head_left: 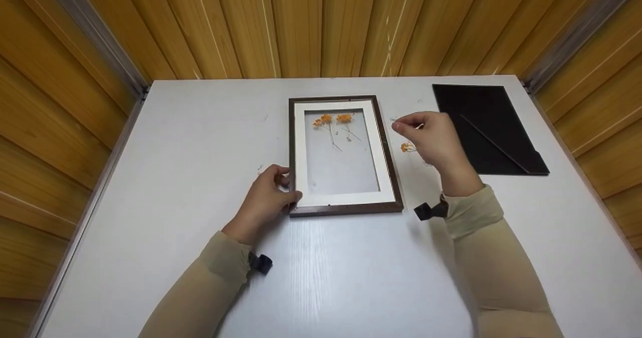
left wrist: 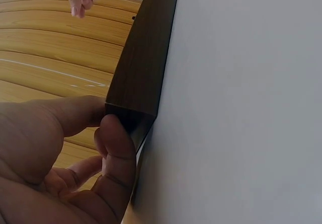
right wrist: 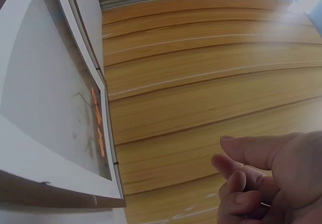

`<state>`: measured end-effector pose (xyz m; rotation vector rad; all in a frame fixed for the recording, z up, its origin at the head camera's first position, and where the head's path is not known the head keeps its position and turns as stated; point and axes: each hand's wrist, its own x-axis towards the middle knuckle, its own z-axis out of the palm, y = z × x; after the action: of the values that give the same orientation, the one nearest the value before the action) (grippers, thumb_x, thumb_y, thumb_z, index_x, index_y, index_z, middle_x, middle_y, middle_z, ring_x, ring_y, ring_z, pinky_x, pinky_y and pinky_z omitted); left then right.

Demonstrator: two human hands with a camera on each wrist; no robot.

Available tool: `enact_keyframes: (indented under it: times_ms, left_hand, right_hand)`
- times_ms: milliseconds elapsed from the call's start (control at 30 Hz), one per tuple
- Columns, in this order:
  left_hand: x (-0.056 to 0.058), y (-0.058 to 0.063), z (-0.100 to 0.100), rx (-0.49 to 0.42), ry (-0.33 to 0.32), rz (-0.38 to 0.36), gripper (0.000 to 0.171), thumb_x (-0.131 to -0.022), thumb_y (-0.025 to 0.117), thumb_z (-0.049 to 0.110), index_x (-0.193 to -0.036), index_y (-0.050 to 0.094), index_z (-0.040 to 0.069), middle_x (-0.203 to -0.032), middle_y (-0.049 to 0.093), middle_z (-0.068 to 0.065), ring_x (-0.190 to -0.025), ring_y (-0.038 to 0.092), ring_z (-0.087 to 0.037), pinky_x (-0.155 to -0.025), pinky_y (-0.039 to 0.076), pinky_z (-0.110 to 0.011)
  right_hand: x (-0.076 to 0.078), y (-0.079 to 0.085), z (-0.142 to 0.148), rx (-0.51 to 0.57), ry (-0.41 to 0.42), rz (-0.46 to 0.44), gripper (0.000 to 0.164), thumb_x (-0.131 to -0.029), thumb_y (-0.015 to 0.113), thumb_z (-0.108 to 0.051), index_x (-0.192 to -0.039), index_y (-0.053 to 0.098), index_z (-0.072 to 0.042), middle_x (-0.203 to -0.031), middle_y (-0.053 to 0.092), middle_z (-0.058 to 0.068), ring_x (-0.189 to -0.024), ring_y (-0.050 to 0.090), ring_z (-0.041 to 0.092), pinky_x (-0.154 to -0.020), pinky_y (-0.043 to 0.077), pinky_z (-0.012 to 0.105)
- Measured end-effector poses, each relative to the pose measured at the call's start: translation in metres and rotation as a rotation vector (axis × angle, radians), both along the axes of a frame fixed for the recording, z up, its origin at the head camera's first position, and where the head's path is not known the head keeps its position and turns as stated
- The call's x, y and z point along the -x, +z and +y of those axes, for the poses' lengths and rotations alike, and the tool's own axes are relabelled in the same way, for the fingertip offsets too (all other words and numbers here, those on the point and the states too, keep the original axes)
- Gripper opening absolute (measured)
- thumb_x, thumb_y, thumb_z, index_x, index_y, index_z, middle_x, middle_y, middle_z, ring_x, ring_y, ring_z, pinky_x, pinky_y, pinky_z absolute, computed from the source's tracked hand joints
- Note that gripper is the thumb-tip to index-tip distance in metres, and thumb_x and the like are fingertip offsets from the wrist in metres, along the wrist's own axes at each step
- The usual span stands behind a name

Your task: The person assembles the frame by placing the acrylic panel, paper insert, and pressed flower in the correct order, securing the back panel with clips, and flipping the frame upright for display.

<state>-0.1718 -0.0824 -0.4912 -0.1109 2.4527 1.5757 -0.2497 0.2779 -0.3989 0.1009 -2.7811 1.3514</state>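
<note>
A picture frame with a dark brown border and a white mat lies on the table. Two orange dried flower sprigs lie inside its upper half, their thin stems slanting down. My left hand grips the frame's lower left side, thumb on the top edge; in the left wrist view the fingers curl about the brown corner. My right hand hovers right of the frame, fingers loosely bent; the right wrist view shows a gap between thumb and forefinger and nothing held. Another orange sprig lies beneath it, partly hidden.
A black backing board with a slanting stand lies at the table's right rear. Small bits of dried plant are scattered near the frame. Wood-patterned panels enclose the white table at the back and sides.
</note>
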Motion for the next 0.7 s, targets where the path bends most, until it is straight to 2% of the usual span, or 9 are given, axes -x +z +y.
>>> enact_keyframes:
  times_ms: [133,300,533,700]
  left_hand:
    - [0.0,-0.001,0.0,0.007,0.0,-0.003,0.067,-0.095,0.086,0.005,-0.155,0.059,0.002,-0.124,0.067,-0.014,-0.077,0.07,-0.016,-0.07,0.064,-0.028]
    - [0.0,-0.002,-0.001,0.016,0.011,-0.006,0.066,-0.094,0.086,0.005,-0.155,0.059,0.002,-0.123,0.067,-0.013,-0.079,0.069,-0.016,-0.07,0.062,-0.027]
    - [0.001,-0.003,-0.002,-0.015,-0.004,-0.01,0.067,-0.095,0.085,0.006,-0.156,0.057,0.002,-0.125,0.066,-0.014,-0.077,0.07,-0.015,-0.069,0.062,-0.027]
    - [0.002,-0.002,-0.002,-0.005,-0.009,-0.008,0.067,-0.096,0.086,0.008,-0.156,0.058,0.003,-0.127,0.067,-0.015,-0.076,0.07,-0.015,-0.069,0.062,-0.027]
  right_hand:
    - [-0.003,0.001,0.016,-0.011,-0.034,0.018,0.031,-0.107,0.08,-0.032,-0.121,0.087,-0.005,-0.107,0.076,0.001,-0.089,0.059,0.014,-0.072,0.049,0.022]
    - [0.0,-0.001,0.031,0.004,-0.066,0.003,0.033,-0.107,0.08,-0.031,-0.124,0.085,-0.003,-0.109,0.076,-0.001,-0.098,0.06,0.016,-0.079,0.05,0.025]
    - [0.012,-0.015,0.044,0.029,-0.095,-0.056,0.037,-0.107,0.08,-0.031,-0.127,0.083,0.0,-0.121,0.081,0.008,-0.111,0.063,0.016,-0.091,0.05,0.028]
    - [0.023,-0.031,0.05,0.021,-0.088,-0.075,0.036,-0.107,0.079,-0.029,-0.124,0.084,0.003,-0.125,0.083,0.015,-0.121,0.068,0.025,-0.096,0.049,0.027]
